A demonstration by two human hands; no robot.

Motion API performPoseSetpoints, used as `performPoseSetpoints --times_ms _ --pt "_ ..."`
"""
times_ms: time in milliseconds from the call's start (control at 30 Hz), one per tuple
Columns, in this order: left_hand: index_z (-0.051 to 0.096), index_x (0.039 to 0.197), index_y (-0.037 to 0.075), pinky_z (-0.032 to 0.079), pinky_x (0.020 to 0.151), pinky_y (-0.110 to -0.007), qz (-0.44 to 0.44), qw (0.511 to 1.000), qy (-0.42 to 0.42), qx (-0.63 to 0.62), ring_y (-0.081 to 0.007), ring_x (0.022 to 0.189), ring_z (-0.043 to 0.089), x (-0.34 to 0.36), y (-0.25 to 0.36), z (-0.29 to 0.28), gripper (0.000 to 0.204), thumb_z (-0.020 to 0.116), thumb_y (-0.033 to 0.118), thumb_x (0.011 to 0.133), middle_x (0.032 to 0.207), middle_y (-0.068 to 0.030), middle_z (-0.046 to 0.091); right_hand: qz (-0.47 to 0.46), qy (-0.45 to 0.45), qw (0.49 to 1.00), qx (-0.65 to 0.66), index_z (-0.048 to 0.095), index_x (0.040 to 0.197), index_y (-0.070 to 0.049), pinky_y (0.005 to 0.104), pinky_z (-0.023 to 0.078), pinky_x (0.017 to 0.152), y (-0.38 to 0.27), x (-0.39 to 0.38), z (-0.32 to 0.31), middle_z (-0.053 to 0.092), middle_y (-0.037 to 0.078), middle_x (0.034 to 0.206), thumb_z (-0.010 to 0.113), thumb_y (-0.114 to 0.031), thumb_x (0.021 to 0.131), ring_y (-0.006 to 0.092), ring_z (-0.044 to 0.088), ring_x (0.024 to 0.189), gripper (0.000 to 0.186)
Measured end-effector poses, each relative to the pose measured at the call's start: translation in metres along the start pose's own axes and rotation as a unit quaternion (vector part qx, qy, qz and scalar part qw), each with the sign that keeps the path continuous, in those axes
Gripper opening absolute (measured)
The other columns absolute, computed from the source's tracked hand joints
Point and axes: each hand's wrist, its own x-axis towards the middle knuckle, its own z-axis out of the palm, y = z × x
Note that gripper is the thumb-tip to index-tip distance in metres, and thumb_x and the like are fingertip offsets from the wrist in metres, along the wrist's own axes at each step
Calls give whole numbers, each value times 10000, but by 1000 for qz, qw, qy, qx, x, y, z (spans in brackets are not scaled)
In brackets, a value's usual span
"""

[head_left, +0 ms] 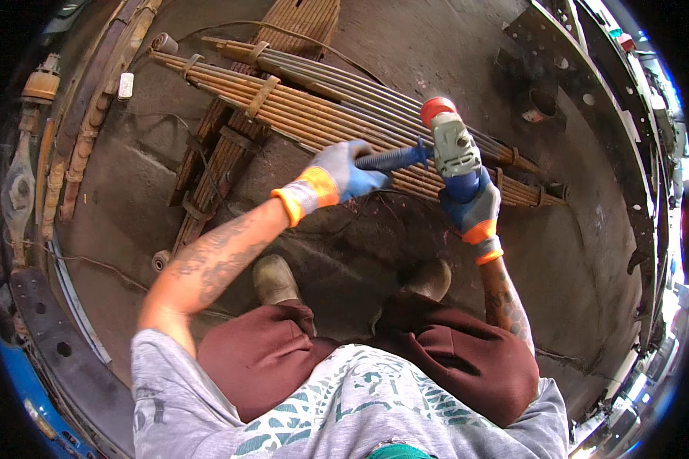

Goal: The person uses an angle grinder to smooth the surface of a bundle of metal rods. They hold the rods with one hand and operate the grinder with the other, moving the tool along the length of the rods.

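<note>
An angle grinder with a blue body end, a grey metal head and a red, round front is held over a stack of leaf springs. Its dark blue side handle points left, and my left hand, in a grey and blue glove with an orange cuff, is wrapped round it. My right hand, gloved alike, grips the rear body. The rusty orange-brown leaves lie beside greyer, barer ones, bound by clamps. Whether the red front touches the springs I cannot tell.
More leaf springs lie crosswise beneath. A cable runs over the floor. Rusty long bars and an axle line the left; a perforated steel frame rail stands right. A rusty can sits near the rail. My boots are below.
</note>
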Motion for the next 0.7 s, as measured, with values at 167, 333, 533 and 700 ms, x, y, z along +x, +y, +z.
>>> performPoseSetpoints --times_ms 167,333,533,700 --pt "765 1069 150 571 828 -474 35 987 45 152 -382 883 747 15 24 16 388 785 462 839 913 -163 767 -51 -3 998 -44 705 1164 -93 457 592 762 -9 13 -4 771 204 921 863 -275 724 407 760 872 501" --pt "786 1041 168 583 846 -515 5 980 123 158 -415 966 744 12 3 17 357 738 490 896 975 -186 772 -26 -93 994 -53 695 1136 -79 472 591 788 -17 35 14 768 213 937 842 -281 736 425 751 894 472" --pt "791 1005 163 586 839 -522 -15 978 127 167 -421 944 737 14 -18 1 314 720 448 893 953 -184 764 -10 -132 989 -66 690 1137 -80 471 588 820 -40 43 32 768 207 962 869 -273 697 415 751 923 513" --pt "781 965 166 588 823 -533 -18 971 158 177 -430 929 733 11 -27 2 297 702 446 903 927 -188 758 -8 -152 986 -74 680 1130 -67 471 586 819 -50 44 34 769 207 975 860 -251 709 415 752 924 494"
